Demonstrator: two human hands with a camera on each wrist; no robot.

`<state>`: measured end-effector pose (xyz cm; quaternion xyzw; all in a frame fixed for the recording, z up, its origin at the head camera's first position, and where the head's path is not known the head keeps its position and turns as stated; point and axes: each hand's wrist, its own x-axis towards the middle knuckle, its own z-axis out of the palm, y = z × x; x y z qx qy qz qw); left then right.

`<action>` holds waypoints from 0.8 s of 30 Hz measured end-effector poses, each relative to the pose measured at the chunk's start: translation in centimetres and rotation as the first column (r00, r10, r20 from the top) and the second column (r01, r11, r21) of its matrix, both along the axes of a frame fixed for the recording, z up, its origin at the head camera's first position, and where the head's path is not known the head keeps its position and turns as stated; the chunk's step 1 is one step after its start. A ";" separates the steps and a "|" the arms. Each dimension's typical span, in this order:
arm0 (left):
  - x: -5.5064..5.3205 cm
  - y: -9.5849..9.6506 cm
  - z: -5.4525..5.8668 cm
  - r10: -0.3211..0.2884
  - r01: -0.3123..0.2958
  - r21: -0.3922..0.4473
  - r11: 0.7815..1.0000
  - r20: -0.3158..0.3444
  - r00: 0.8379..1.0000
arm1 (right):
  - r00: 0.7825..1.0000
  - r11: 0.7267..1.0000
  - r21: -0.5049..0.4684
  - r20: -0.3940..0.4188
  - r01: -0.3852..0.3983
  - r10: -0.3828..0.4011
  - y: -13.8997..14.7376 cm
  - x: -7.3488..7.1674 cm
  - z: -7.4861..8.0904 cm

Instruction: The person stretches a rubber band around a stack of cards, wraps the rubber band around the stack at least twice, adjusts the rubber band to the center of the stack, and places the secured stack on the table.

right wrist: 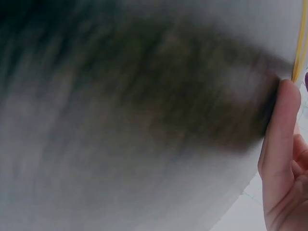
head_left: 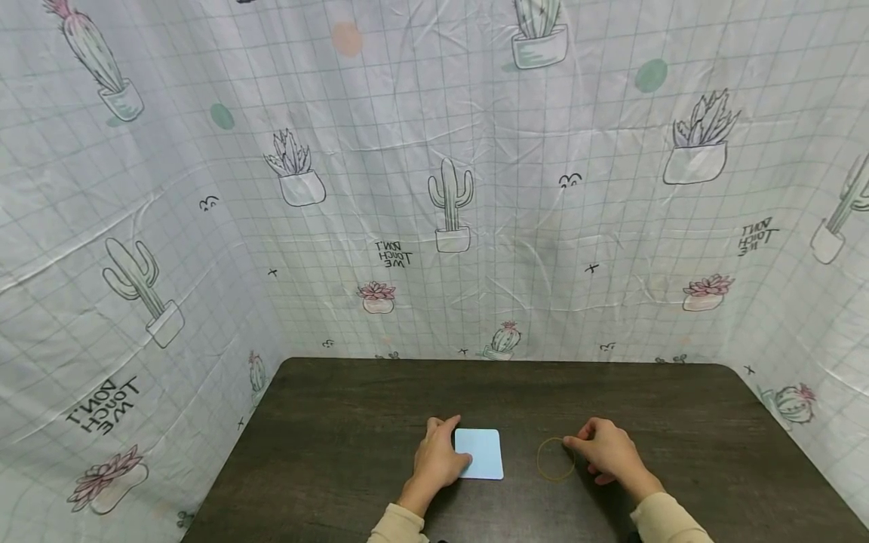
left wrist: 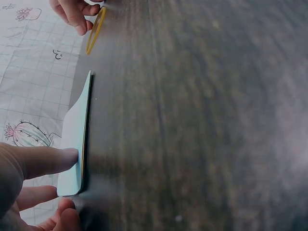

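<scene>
On the dark table a thin, light blue square coaster (head_left: 483, 454) with rounded corners lies flat. My left hand (head_left: 437, 456) is at its left side, the thumb on its top face and the other fingers by the edge; the left wrist view shows the thumb (left wrist: 48, 162) across the coaster (left wrist: 72, 130) and its dark underside. To the right, a thin yellow rubber band (head_left: 556, 459) forms a loose ring. Thumb and forefinger of my right hand (head_left: 606, 452) pinch its upper right part. In the right wrist view only a strip of the band (right wrist: 300, 45) shows beyond the fingertip.
The dark wood-look table (head_left: 326, 452) has rounded far corners. Behind it and along both sides hangs a white gridded curtain (head_left: 421, 204) printed with cacti and potted plants. A short gap of tabletop separates the coaster from the rubber band.
</scene>
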<state>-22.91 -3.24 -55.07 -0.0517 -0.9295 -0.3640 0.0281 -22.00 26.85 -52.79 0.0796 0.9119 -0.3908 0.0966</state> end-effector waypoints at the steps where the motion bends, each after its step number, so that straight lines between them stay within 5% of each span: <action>1: 0.0 0.0 0.0 -0.004 0.004 0.000 1.000 0.000 1.000 | 1.000 1.000 0.002 0.001 -0.005 0.005 0.0 0.0 0.0; 24: 0.5 0.2 0.0 0.005 -0.005 -0.004 1.000 -0.025 1.000 | 0.999 0.997 0.076 -0.046 -0.009 0.013 -0.5 0.4 0.0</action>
